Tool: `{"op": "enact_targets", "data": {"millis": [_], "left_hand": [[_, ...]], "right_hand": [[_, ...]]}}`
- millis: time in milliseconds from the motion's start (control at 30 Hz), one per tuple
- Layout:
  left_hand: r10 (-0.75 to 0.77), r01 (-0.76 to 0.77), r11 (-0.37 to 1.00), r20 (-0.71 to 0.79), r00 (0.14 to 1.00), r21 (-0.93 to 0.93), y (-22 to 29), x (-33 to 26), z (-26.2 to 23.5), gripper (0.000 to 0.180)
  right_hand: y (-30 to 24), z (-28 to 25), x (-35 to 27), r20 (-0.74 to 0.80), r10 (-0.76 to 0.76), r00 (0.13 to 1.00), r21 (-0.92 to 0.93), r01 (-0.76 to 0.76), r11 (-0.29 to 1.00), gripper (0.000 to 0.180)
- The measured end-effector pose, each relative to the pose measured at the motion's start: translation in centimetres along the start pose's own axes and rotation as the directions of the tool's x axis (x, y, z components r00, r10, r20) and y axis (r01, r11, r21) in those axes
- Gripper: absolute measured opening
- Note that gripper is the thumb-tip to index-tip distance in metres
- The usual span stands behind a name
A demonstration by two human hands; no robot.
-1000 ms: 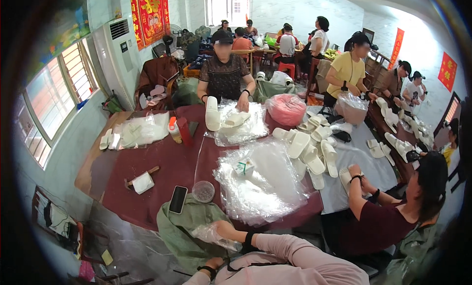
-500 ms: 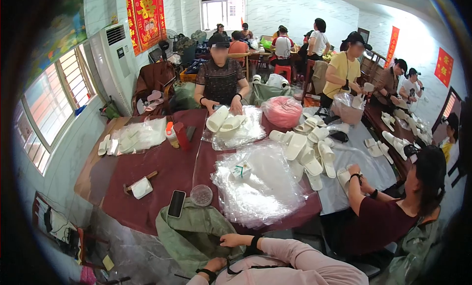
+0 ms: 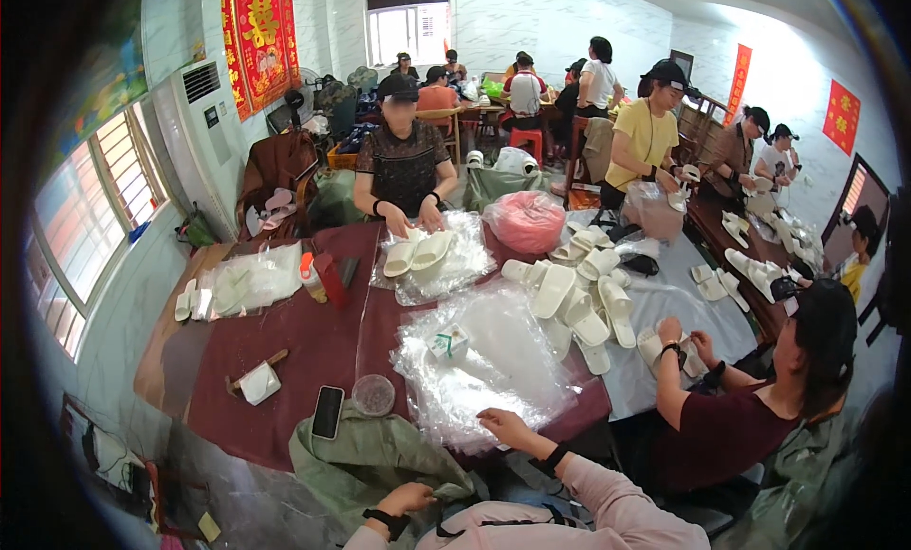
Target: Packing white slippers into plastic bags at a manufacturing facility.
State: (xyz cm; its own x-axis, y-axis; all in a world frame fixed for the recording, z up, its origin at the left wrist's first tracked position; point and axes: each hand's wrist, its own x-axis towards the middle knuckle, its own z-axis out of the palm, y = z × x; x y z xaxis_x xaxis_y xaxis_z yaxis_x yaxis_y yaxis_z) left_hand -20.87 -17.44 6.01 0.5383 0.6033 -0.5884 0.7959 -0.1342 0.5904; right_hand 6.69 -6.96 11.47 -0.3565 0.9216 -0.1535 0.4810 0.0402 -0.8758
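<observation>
Two hands are yours: your right hand (image 3: 506, 427) rests open-fingered on the clear plastic bags (image 3: 493, 365) heaped on the desk (image 3: 285, 351); your left hand (image 3: 406, 499) lies loosely curled, empty, on green cloth (image 3: 365, 455).

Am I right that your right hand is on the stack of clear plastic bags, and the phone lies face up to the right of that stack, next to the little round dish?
Not quite. The right hand does rest on the near edge of the stack of clear plastic bags, but the phone lies to the left of that stack, beside the little round dish. The head view shows it.
</observation>
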Motion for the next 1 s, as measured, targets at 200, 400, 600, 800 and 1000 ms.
{"op": "enact_targets", "data": {"millis": [200,400,600,800,1000], "left_hand": [[-0.014,-0.024,0.973,0.164,0.986,0.229,1.4,3.3,-3.9,0.032],[0.141,-0.152,0.988,-0.239,0.961,-0.027,8.0,6.3,-7.8,0.029],[0.289,-0.174,0.947,-0.475,0.831,0.272,10.0,11.3,-9.3,0.025],[0.214,0.020,0.875,-0.425,0.880,0.483,9.9,15.1,-8.5,0.045],[-0.022,0.144,0.901,-0.289,0.957,0.410,8.3,18.7,-6.7,0.046]], "right_hand": [[2.1,-4.1,1.1,-0.283,-0.124,0.951,-0.091,0.103,0.991,0.024],[8.1,-6.8,1.6,-0.192,-0.256,0.947,-0.641,0.077,0.764,0.028],[10.8,-7.5,1.7,-0.007,0.018,1.000,-0.682,-0.019,0.731,0.036],[13.0,-7.7,1.8,0.007,-0.021,1.000,-0.642,0.021,0.767,0.042],[13.1,-9.4,2.7,-0.016,0.007,1.000,-0.489,-0.014,0.872,0.046]]}}
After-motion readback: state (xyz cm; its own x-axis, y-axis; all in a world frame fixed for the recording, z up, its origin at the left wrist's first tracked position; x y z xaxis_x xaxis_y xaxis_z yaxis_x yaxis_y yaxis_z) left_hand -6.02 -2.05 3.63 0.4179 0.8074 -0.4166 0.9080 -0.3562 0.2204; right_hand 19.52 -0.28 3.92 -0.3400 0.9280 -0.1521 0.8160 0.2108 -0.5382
